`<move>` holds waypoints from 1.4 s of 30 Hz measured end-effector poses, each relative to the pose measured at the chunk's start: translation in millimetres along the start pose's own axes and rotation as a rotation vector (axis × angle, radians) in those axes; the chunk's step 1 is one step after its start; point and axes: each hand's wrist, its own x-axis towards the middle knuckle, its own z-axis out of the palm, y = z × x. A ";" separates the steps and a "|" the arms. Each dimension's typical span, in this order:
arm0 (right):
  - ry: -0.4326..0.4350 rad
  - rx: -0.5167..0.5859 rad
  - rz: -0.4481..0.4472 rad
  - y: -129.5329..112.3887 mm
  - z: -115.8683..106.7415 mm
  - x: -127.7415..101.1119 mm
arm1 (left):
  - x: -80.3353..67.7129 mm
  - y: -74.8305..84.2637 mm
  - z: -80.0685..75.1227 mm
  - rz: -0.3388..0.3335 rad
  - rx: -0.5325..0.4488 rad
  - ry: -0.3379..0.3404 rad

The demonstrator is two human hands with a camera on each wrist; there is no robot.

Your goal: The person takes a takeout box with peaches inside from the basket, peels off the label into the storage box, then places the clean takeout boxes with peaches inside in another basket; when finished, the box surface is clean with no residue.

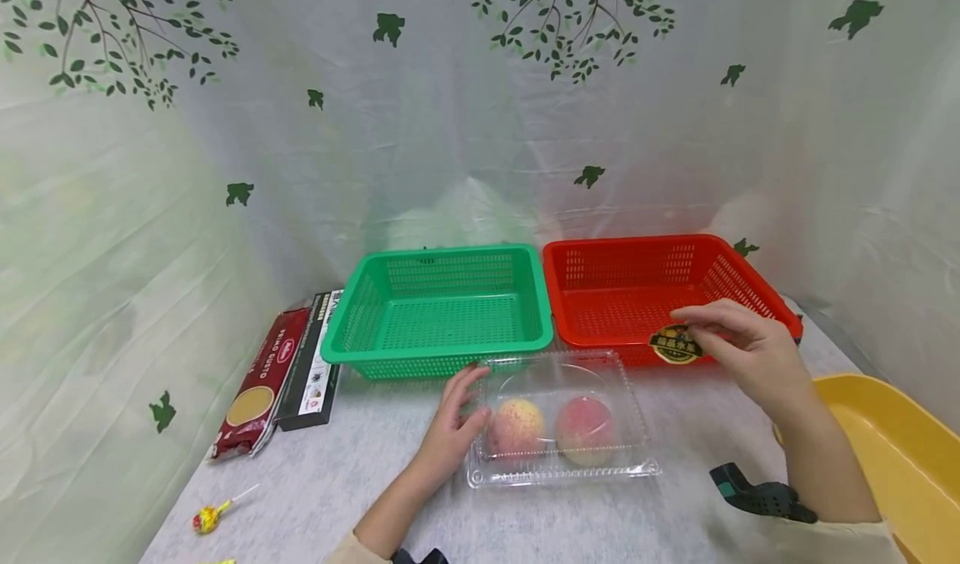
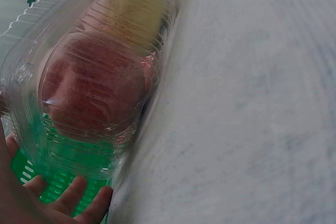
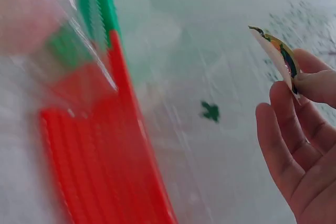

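A clear plastic clamshell box (image 1: 558,472) stands on the table with its lid over two peaches: a yellow-and-pink peach (image 1: 517,426) on the left and a pinker peach (image 1: 587,431) on the right. My left hand (image 1: 448,431) rests against the box's left side, fingers spread and touching its edge; the left wrist view shows the fingertips (image 2: 73,195) by the box's end. Above the box's right side, my right hand (image 1: 753,356) pinches an oval black-and-gold sticker (image 1: 675,344) between thumb and forefinger. Its pale back (image 3: 273,53) shows in the right wrist view, slightly bent.
Behind the box stand a green basket (image 1: 442,356) and a red basket (image 1: 675,243), side by side. A yellow tub (image 1: 885,414) is at the right. To the left lie a red packet (image 1: 262,381), a black-and-white box (image 1: 307,418) and a lollipop (image 1: 210,517).
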 end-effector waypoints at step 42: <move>-0.273 -0.457 0.646 94.7 -111.1 -28.4 | -1.6 -3.4 -0.5 0.007 0.014 0.001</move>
